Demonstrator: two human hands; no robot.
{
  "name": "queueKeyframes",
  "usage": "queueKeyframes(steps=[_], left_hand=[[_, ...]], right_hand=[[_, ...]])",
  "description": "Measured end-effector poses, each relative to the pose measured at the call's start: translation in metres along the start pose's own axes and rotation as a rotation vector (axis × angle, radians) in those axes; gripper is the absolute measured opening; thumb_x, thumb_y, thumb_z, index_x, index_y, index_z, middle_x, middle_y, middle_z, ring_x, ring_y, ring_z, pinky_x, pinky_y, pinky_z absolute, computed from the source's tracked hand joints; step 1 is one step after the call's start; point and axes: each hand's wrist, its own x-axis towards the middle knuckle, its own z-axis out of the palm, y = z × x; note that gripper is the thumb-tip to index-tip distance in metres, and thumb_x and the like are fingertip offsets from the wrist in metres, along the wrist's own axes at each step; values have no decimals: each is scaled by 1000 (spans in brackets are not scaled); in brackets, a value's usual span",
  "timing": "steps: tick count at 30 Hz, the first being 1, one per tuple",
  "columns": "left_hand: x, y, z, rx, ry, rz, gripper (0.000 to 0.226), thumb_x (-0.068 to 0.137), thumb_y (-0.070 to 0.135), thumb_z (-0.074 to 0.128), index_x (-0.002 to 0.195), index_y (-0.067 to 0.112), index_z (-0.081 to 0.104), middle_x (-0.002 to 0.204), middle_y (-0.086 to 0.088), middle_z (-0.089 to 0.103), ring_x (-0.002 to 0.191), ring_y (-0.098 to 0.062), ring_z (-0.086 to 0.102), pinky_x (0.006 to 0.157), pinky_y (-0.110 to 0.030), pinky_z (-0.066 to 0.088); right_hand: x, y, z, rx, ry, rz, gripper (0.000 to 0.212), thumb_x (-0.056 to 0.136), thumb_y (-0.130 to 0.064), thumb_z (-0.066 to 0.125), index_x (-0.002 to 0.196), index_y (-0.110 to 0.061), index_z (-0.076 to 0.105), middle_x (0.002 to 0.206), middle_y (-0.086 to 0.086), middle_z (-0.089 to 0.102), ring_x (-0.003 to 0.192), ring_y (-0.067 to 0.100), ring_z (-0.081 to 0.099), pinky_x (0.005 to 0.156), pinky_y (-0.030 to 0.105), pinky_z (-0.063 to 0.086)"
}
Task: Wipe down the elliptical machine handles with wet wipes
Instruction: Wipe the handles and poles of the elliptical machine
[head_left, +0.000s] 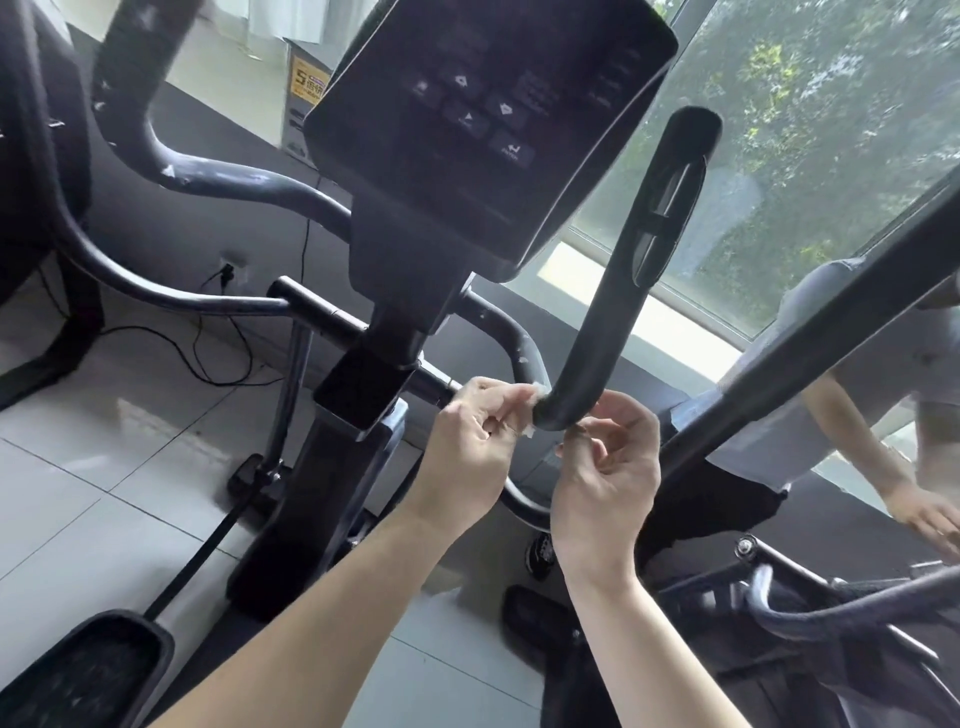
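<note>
The elliptical's right fixed handle (613, 312) is a black padded bar that rises from a bend at the centre right, with a sensor plate near its top. A small white wet wipe (535, 400) is wrapped at the bend's lower end. My left hand (478, 431) pinches the wipe against the left side of the bend. My right hand (608, 467) has curled fingers under the bend and pinches a bit of wipe at its underside. The left fixed handle (218, 179) curves away at the upper left, scuffed with white marks.
The console (488, 119) hangs above the hands. A long moving arm bar (810, 332) slants across the right. Pedals (88, 670) sit at the lower left. Cables (218, 358) trail over the tiled floor. A window with a person's reflection fills the right side.
</note>
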Motion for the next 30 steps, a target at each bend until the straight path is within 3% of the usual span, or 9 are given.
queueKeyframes(steps=[3,6,11,17,20,23,25,30], left_hand=[[9,-6,0,56,8,46,24,98,5,65,105,24,79,97,2,65,88,-19,69,85,-30,57],[30,-16,2,193,35,96,16,98,10,66,101,18,80,96,4,65,83,-13,67,79,-24,55],[69,-32,6,321,111,53,11,97,16,70,99,20,79,97,4,64,85,-8,66,86,-27,55],[32,-15,-3,316,24,140,24,94,-2,62,100,15,78,94,2,64,84,-2,63,81,-8,44],[21,-11,-5,292,19,200,24,94,-3,64,104,14,79,96,2,64,84,-6,66,81,-12,49],[44,-20,-1,374,44,231,21,94,3,66,102,18,79,93,3,61,78,-10,64,77,-24,55],[65,-26,3,411,58,205,20,95,6,65,100,18,80,92,2,60,76,-13,64,75,-30,57],[92,-36,9,432,129,134,21,95,4,64,99,16,80,98,0,67,82,-7,63,81,-32,57]], right_hand=[[0,3,1,7,2,11,39,89,17,53,110,-14,62,102,16,69,87,36,64,82,64,52],[0,2,2,8,6,5,40,89,17,52,109,-16,62,101,15,68,86,36,63,80,63,53],[0,-1,4,14,9,-3,41,87,15,52,106,-21,62,100,15,66,85,34,61,77,54,54],[0,3,2,28,-12,1,38,88,11,53,108,-20,62,98,19,66,84,36,61,78,55,54],[2,3,2,39,-15,2,42,89,18,53,106,-19,62,96,19,66,83,38,60,76,48,53],[2,2,2,40,-20,6,41,88,13,54,105,-23,62,93,17,66,83,40,60,75,47,53],[3,2,2,47,-22,16,40,85,7,54,103,-28,63,93,19,64,84,42,60,76,50,52],[4,3,0,61,-47,36,45,87,21,53,104,-21,62,92,20,63,81,41,57,72,49,50]])
